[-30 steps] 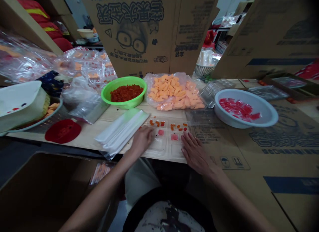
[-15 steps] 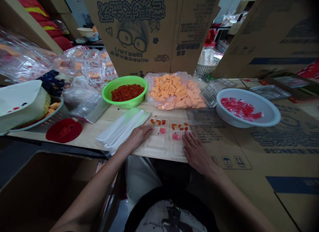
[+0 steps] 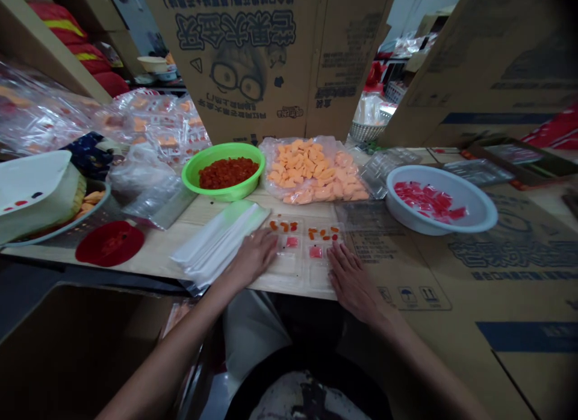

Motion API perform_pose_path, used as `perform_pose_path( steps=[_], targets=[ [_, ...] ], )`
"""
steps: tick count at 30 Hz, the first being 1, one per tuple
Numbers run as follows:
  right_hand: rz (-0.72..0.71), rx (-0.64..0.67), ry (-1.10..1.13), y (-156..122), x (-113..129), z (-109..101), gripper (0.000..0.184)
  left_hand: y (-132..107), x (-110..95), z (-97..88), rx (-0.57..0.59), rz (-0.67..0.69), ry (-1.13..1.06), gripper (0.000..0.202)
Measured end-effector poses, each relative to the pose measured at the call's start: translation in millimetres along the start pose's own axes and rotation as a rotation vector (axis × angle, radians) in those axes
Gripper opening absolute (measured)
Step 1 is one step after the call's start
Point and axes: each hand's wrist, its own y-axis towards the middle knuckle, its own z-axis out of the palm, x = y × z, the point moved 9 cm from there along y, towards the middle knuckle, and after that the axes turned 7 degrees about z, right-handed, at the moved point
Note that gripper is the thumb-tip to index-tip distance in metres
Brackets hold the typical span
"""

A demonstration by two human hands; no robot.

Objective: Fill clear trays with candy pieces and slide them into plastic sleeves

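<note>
Two clear plastic compartment trays (image 3: 301,251) lie side by side at the table's near edge, each with small orange pieces in its far cell and a pink packet below. My left hand (image 3: 253,256) rests flat on the left tray's left edge, fingers stretched out. On the right tray's right edge lies my right hand (image 3: 351,278), fingers spread and holding nothing. A stack of clear sleeves (image 3: 217,240) sits just left of my left hand.
A green bowl (image 3: 224,167) of red bits, a bag of orange pieces (image 3: 311,170) and a white bowl (image 3: 439,200) of pink packets stand behind the trays. A red lid (image 3: 109,243), a white basin (image 3: 34,185), filled bags (image 3: 158,122) and cardboard boxes (image 3: 253,47) surround them.
Both hands stay on the trays' edges; my left hand slid slightly along the left tray. The view has shifted a little.
</note>
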Motion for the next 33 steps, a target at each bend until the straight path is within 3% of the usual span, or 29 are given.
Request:
perform_pose_path(
  steps=[2, 4, 8, 11, 13, 16, 20, 23, 26, 30, 33],
  targets=[
    [-0.007, -0.008, -0.016, -1, 3, 1, 0.057, -11, -20, 15.9, 0.120, 0.163, 0.033, 0.054],
    [-0.017, 0.000, -0.029, -1, 5, 2, 0.057, -20, -23, 31.5, 0.181, 0.199, 0.063, 0.066],
    [-0.015, 0.016, -0.009, 15, 3, -12, 0.058, -24, -17, 48.5, 0.154, 0.163, 0.099, 0.069],
    [0.061, 0.049, 0.025, 55, -13, -37, 0.056, -15, -17, 38.8, 0.084, 0.144, 0.072, 0.063],
    [0.104, 0.101, 0.031, 97, -26, -52, 0.057, 3, -17, 18.2, 0.000, 0.132, 0.035, 0.055],
    [0.149, 0.125, -0.028, 171, -41, -72, 0.057, 51, -2, -24.4, -0.166, 0.085, -0.038, 0.041],
    [0.202, 0.075, -0.105, 250, -47, -85, 0.055, 134, 51, -63.6, -0.297, -0.104, -0.044, 0.030],
    [0.120, 0.055, -0.138, 281, -34, -78, 0.055, 188, 85, -65.4, -0.265, -0.147, -0.014, 0.034],
    [0.052, 0.068, -0.131, 295, -22, -65, 0.045, 223, 103, -52.5, -0.193, -0.099, -0.027, 0.042],
    [0.162, 0.031, -0.018, 307, -32, -58, 0.041, 238, 120, -42.4, -0.152, -0.124, -0.060, 0.032],
    [0.317, -0.019, 0.184, 315, -54, -65, 0.033, 234, 130, -50.8, -0.198, -0.176, -0.105, 0.020]
  ],
)
